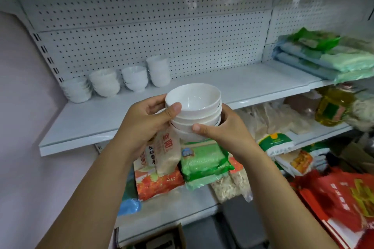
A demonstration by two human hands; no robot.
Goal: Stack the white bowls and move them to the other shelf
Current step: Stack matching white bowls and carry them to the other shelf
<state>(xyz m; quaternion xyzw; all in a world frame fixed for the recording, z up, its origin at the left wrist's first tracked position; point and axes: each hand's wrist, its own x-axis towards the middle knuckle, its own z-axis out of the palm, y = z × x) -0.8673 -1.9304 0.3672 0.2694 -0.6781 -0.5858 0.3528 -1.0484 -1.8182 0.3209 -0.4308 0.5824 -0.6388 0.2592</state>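
While I hold the stack of white bowls (194,111) in the air, just in front of the edge of the white shelf (232,81) and above the rice bags (162,153) on the level below, most of the load seems to hang on sideways pressure. My left hand (145,119) grips the left side with its thumb against the upper rims, and my right hand (222,129) wraps the right side with its thumb on a lower bowl. I cannot tell whether any finger sits under the foot of the bottom one. The glaze looks slick, so if I squeeze unevenly the bottom bowl could slide out and drop, or the top ones could tip, since the stack leans a little toward me. Swinging it sideways fast would make that worse. A low carry could clip the shelf lip and jolt the nest apart. If I set it down near the other bowl stacks (105,83) at the back left, a careless nudge could topple them against each other.
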